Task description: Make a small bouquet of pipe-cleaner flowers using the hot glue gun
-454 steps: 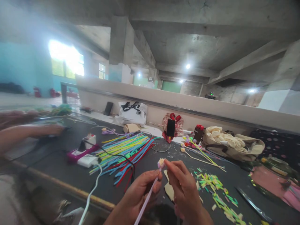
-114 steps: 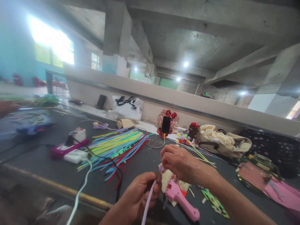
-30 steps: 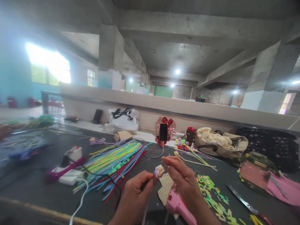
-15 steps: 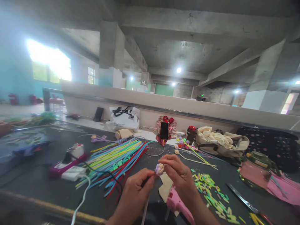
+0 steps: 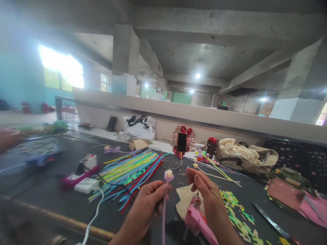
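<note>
Nearby, the left hand (image 5: 149, 197) pinches the lilac stem (image 5: 164, 219) just under its flower (image 5: 169, 176), above the counter (image 5: 112, 214), presumably leaving the petals free. The right hand (image 5: 208, 190), relaxed and seemingly bare, hovers beside the pink glue gun (image 5: 196, 220), likely parked within reach. Beyond, a phone (image 5: 181, 142) leans on a patterned bag (image 5: 191, 136).

My flower (image 5: 169, 175): cream centre, lilac petals; stem (image 5: 164, 217), lilac.
Glue gun (image 5: 198, 222), near right: pink.
Rods (image 5: 138, 166), left: blue, yellow, green, red.
Carrier bag (image 5: 140, 131), far: white, black lettering.
Fabric (image 5: 293, 154), far right: dark, pale-dotted.
</note>
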Available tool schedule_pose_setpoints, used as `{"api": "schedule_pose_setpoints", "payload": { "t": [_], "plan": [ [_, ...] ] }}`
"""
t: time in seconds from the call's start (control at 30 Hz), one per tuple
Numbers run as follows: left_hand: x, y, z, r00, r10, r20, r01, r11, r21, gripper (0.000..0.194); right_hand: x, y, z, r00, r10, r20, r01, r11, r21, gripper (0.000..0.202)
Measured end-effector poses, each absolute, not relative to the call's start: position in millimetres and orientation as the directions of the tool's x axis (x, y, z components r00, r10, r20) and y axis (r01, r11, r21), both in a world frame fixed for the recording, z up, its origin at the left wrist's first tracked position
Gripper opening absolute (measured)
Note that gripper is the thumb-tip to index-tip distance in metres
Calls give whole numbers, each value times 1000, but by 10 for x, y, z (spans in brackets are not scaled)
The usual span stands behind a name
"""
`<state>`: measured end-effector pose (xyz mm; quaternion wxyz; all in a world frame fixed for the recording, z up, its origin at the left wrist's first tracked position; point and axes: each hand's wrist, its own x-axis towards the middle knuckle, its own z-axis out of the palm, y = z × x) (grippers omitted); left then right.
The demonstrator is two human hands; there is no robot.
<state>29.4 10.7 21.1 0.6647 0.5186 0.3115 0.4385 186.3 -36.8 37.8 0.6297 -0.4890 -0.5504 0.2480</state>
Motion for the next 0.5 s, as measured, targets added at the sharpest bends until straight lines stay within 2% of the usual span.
{"api": "schedule_pose_setpoints", "payload": {
  "t": [0.1, 0.17, 0.3, 0.5],
  "plan": [
    [277, 112, 224, 454, 891, -13, -350, 192, 917, 24, 1791, -400, 209, 224, 916, 334, 105, 318, -942, 29],
    [274, 104, 236, 476, 879, -17, -385, 226, 895, 24, 1718, -419, 106, 182, 932, 314, 62, 308, -949, 29],
    [278, 100, 255, 506, 863, -8, -437, 264, 860, 24, 1628, -443, 30, 130, 930, 344, 90, 334, -938, 25],
    [278, 107, 262, 498, 867, -33, -461, 296, 837, 24, 1632, -439, 59, 151, 923, 353, 159, 329, -931, 17]
  ]
}}
